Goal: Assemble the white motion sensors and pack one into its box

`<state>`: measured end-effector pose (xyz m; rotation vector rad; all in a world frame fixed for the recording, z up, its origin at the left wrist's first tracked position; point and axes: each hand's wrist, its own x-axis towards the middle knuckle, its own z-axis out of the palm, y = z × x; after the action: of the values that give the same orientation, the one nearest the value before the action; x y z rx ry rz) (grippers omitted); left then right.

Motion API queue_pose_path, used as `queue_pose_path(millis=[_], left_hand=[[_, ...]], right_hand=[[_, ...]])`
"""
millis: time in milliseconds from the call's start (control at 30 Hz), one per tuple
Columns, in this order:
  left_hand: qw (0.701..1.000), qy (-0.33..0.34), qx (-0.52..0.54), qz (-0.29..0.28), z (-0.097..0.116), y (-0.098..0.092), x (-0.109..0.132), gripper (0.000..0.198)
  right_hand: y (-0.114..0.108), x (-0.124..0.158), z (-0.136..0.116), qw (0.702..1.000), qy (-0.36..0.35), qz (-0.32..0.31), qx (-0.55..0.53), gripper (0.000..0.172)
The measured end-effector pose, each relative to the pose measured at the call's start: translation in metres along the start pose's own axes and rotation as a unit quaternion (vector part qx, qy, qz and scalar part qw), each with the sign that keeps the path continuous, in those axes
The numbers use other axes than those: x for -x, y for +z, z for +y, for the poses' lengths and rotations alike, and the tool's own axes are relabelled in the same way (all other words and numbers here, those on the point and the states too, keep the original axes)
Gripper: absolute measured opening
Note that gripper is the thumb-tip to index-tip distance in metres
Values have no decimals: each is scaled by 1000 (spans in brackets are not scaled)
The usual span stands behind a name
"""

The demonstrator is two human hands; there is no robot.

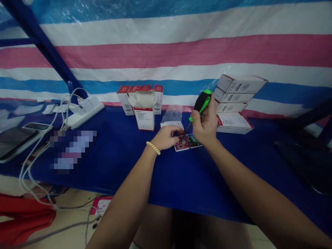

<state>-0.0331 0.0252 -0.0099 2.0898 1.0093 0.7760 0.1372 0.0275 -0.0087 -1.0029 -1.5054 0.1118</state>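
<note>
The right hand (206, 127) is curling its fingers around a chunky black and bright green screwdriver (201, 103). The screwdriver is leaning, with its thin shaft pointing down at a flat red circuit board with a white edge (183, 143). The board is lying on the smooth dark blue table (178, 180). The left hand (167, 136) is bending its fingers by the board's left side; I cannot tell if they are gripping it. Behind the board, a crinkly clear plastic bag (173, 113) is lying. An open red and white cardboard box (144, 118) is standing to the left.

Workshop-like space: screwdriver (200, 104), circuit board (182, 144)
</note>
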Motion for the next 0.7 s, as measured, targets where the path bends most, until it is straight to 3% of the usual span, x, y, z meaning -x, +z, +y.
queue_pose_path(millis=[333,500,700], left_hand=[[1000,8,17,4,-2,1,-1,34],[996,43,82,17,4,6,-1,17],[990,9,140,22,4,16,-3,13]], right_hand=[[-1,3,3,1000,-6,-6,-25,73],[-7,1,-6,994,5,-71,-80,71],[-9,-1,-13,993,-3,-95,-69,69]])
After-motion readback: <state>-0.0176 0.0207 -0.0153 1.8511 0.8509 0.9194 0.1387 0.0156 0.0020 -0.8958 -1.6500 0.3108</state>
